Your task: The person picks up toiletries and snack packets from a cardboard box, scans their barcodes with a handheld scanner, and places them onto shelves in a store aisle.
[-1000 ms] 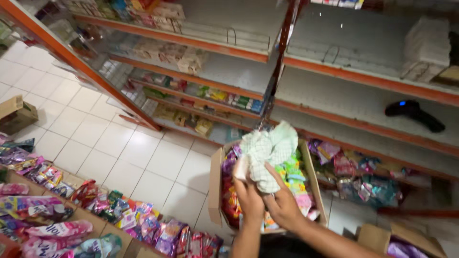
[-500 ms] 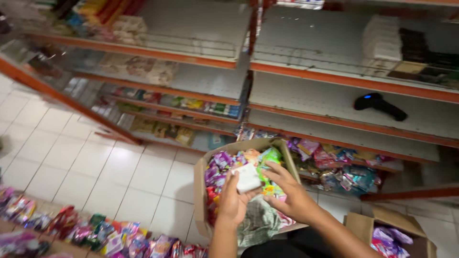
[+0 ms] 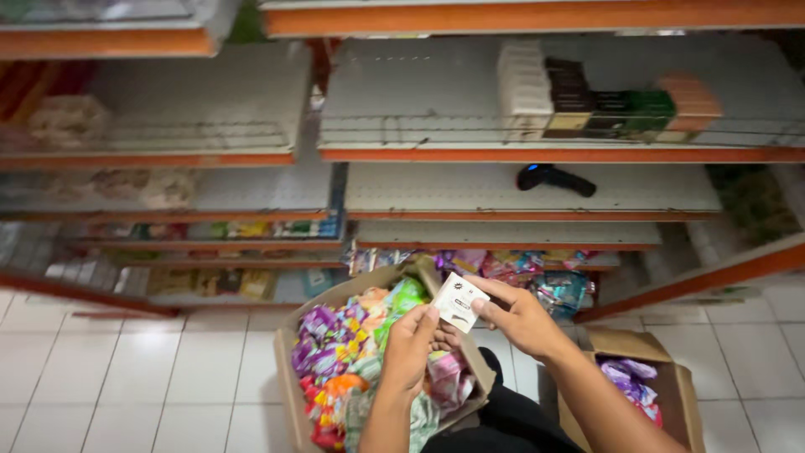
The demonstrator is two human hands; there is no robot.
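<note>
- Right hand (image 3: 520, 319) pinches a small white packet (image 3: 459, 302) by its right edge, fingers closed on it; the packet sits at centre, just above the box.
- Left hand (image 3: 411, 348) is at 7 o'clock of the packet, thumb tip touching its lower left corner and the other fingers curled loosely, so both hands share the grip.
- The packet looks light, thin and slightly stiff, like a flat sachet or card with a dark mark on its face; it likely bends easily, so the edges and corners are the places to hold it, with a light pinch.
- Under the hands, an open brown box (image 3: 289, 369) rests on the lap, full of soft, crinkly sachets in purple, green, orange and red.
- At 4 o'clock, a second carton (image 3: 683, 394) stands on the tiled floor (image 3: 168, 361) with purple wrappers inside.
- At 12 o'clock beyond the box, the lowest shelf (image 3: 503, 243) carries shiny pink, blue and purple bags.
- Further up, a black scanner (image 3: 553, 178) lies alone on a white shelf.
- Above it, at 1 o'clock, stacked rectangular cartons (image 3: 604, 92) run from cream through dark brown and green to orange.
- At 10 o'clock, the left-hand shelves hold blurred pale bags and small yellow and green packs, too soft to tell apart.
</note>
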